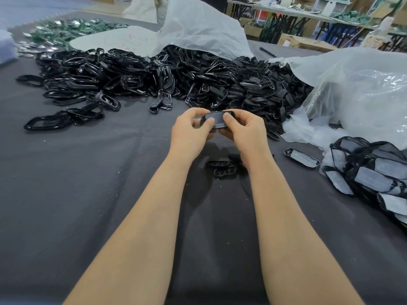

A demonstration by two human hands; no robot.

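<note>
1. My left hand point(191, 128) and right hand point(244, 128) meet over the middle of the grey surface point(88, 172). Both pinch one black plastic shell point(217, 121), raised off the cloth.
2. Each thumb presses on the shell's top face and the fingers curl under it. The underside and both ends are covered, so I cannot tell its full outline.
3. Near my right wrist lie a few slotted black pieces point(222, 168). My forearm partly hides them, so I cannot count them.
4. Far left is a heap of glossy black frames point(92, 71). To its right is a heap of slotted inserts point(242, 84), whose far edge runs under a white bag point(198, 29).
5. A clear plastic bag point(363, 89) on the right covers that heap's right edge; glare hides what is inside.
6. Near right, a bundle of film-wrapped parts point(374, 172) is cut off by the frame edge. One wrapped part point(301, 158) lies apart, left of it.
7. The green and silvery bits point(66, 31) far left are too blurred to name.
</note>
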